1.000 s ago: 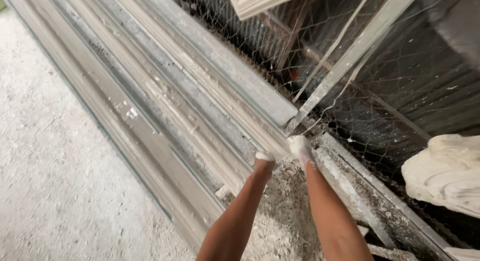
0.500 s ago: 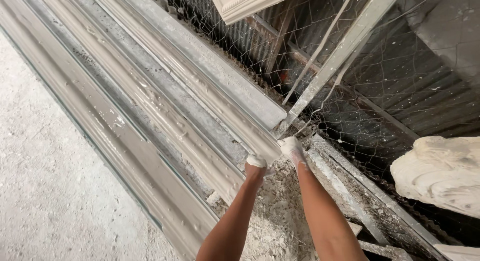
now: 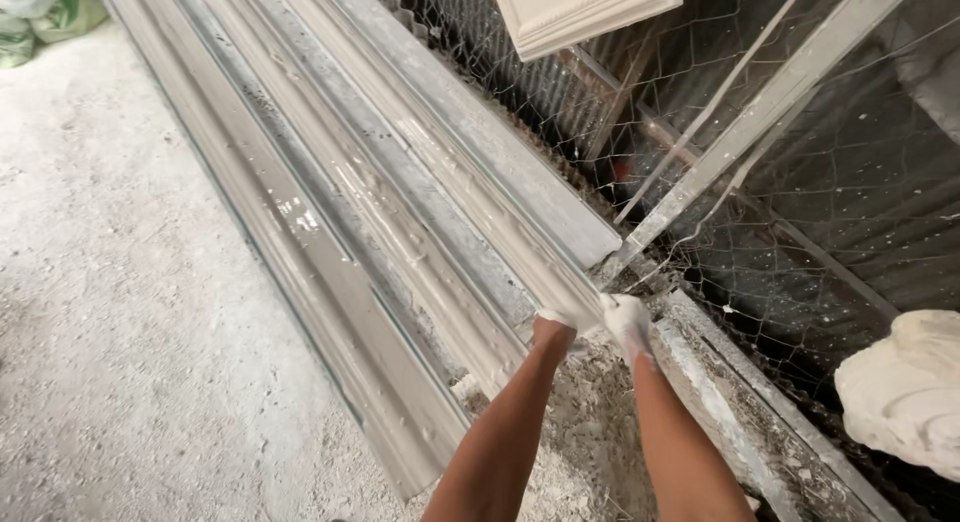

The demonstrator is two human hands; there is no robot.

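Note:
A long grey mould bench [image 3: 330, 312] with several parallel channels runs from the top left down to the middle. Wet white plaster fills one channel as a long moulding strip [image 3: 470, 217]. My left hand [image 3: 553, 330] and my right hand [image 3: 627, 320], both coated in white plaster, rest on the near end of that strip, side by side. Their fingers curl over the strip's end. Both forearms reach up from the bottom edge.
Wire mesh [image 3: 800, 212] and corrugated sheet stand to the right, with a slanted metal bar [image 3: 760, 112]. A cast white panel [image 3: 580, 12] hangs at the top. A white plaster lump [image 3: 900, 392] sits at the right. Dusty floor [image 3: 120, 312] spreads left, sacks [image 3: 40, 17] in the corner.
The view has shifted a little. Both hands stay at the near end of the plaster strip, and have drawn closer together.

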